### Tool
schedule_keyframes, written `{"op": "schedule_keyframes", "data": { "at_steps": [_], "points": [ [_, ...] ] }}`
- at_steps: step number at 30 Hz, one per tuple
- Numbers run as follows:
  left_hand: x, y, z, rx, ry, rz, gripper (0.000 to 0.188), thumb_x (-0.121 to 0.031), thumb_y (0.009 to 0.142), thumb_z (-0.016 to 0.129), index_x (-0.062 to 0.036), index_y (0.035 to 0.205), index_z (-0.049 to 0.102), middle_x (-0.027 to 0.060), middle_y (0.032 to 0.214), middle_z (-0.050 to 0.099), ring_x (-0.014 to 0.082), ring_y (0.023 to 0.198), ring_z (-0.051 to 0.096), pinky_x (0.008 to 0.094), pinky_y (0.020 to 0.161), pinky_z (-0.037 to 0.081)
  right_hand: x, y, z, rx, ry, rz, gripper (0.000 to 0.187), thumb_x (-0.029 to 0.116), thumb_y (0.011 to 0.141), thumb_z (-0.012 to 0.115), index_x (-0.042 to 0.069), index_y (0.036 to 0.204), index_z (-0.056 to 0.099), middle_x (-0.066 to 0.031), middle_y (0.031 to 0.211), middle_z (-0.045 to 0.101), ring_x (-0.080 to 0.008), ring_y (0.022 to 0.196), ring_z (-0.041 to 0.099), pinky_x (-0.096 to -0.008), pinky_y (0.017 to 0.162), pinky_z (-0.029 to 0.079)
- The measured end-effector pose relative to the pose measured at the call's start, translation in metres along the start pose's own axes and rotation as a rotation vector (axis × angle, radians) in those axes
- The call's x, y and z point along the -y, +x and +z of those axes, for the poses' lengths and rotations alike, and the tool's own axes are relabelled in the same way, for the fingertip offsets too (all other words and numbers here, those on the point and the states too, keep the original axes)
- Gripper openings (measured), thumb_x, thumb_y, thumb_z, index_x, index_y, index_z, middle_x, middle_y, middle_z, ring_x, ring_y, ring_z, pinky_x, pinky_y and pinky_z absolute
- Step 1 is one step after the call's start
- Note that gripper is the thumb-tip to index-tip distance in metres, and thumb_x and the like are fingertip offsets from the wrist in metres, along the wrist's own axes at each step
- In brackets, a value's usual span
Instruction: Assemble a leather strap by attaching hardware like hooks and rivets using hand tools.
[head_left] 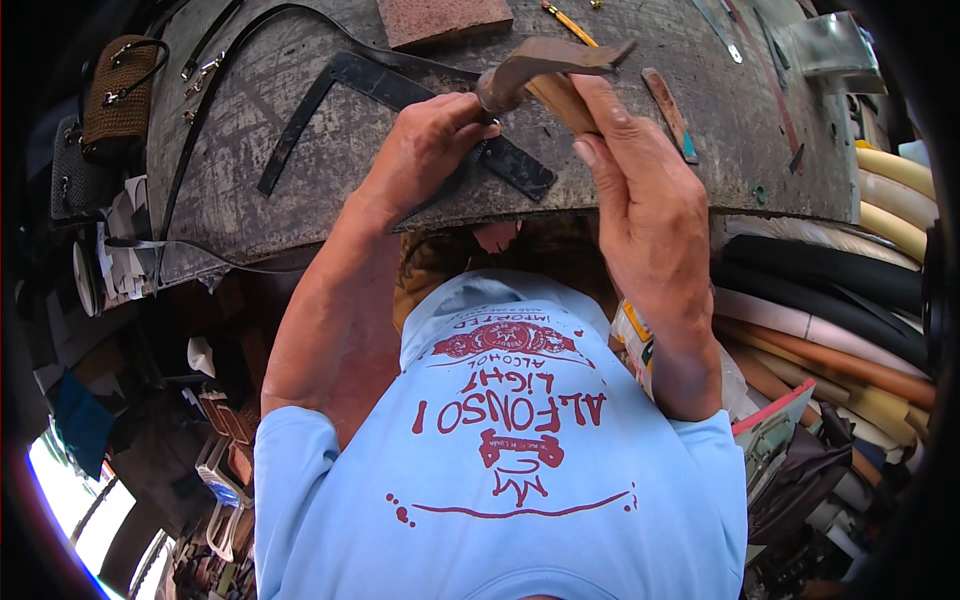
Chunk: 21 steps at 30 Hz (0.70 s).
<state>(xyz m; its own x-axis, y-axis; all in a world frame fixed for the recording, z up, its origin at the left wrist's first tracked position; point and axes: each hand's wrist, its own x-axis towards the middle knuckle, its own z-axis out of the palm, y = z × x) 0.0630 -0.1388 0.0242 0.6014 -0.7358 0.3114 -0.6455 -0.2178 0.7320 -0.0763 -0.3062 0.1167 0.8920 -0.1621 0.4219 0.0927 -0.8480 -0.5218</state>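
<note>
My right hand (650, 190) grips a hammer by its wooden handle (562, 103). The rusty head of the hammer (515, 78), with a curved tapering end, is just above the fingertips of my left hand (425, 150). Those left fingers are closed in a pinch, and a small shiny bit shows at their tips; what they hold is mostly hidden. Beneath them lies a flat black L-shaped piece (385, 85), partly covered by the hand. A long thin black strap (275, 15) curves across the worktable (240, 150) and ends behind the hammer head.
A reddish stone block (440, 20) sits at the far edge. A pencil (570, 25) and a flat-bladed tool (668, 110) lie beyond my right hand. A brown woven bag (122, 90) stands at the left. Rolls of material (830, 270) are stacked at the right.
</note>
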Motion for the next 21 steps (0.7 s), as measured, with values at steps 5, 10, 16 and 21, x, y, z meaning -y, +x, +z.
{"op": "schedule_keyframes", "data": {
  "at_steps": [5, 10, 16, 21],
  "points": [
    [0.006, -0.003, 0.001, -0.001, -0.060, 0.042, 0.025, -0.007, 0.085, 0.070, -0.0043, 0.109, 0.064, 0.0152, 0.091, 0.065, 0.0353, 0.084, 0.063, 0.0404, 0.071, 0.052, 0.000, 0.001, 0.009, 0.072, -0.097, 0.018, 0.048, 0.013, 0.093, 0.063, 0.022, 0.139, 0.055, -0.0091, 0.076, 0.056, -0.0294, 0.064, 0.059, -0.0441, 0.058, 0.049],
    [0.007, -0.005, 0.000, -0.018, -0.030, 0.070, 0.017, -0.001, 0.088, 0.066, -0.0011, 0.105, 0.065, 0.0132, 0.093, 0.067, 0.0277, 0.083, 0.067, 0.0340, 0.073, 0.053, 0.026, 0.011, -0.027, -0.090, 0.042, -0.021, 0.039, 0.007, 0.098, 0.056, 0.004, 0.137, 0.055, -0.0147, 0.095, 0.068, -0.0269, 0.073, 0.062, -0.0383, 0.067, 0.049],
    [0.006, -0.004, 0.004, -0.060, -0.016, 0.119, 0.018, -0.001, 0.087, 0.068, -0.0012, 0.104, 0.064, 0.0134, 0.092, 0.066, 0.0302, 0.082, 0.066, 0.0345, 0.072, 0.052, 0.013, 0.006, -0.006, 0.102, -0.172, -0.078, 0.036, 0.010, 0.099, 0.052, 0.008, 0.135, 0.057, -0.0137, 0.096, 0.067, -0.0319, 0.078, 0.066, -0.0415, 0.070, 0.053],
    [0.009, -0.010, 0.000, 0.015, -0.035, -0.070, 0.014, -0.008, 0.093, 0.066, -0.0017, 0.104, 0.063, 0.0092, 0.094, 0.066, 0.0190, 0.087, 0.067, 0.0319, 0.073, 0.054, -0.026, 0.024, -0.008, 0.075, -0.292, 0.008, 0.041, 0.023, 0.097, 0.057, 0.022, 0.138, 0.055, -0.0110, 0.085, 0.061, -0.0310, 0.069, 0.066, -0.0427, 0.061, 0.053]
  ]
}}
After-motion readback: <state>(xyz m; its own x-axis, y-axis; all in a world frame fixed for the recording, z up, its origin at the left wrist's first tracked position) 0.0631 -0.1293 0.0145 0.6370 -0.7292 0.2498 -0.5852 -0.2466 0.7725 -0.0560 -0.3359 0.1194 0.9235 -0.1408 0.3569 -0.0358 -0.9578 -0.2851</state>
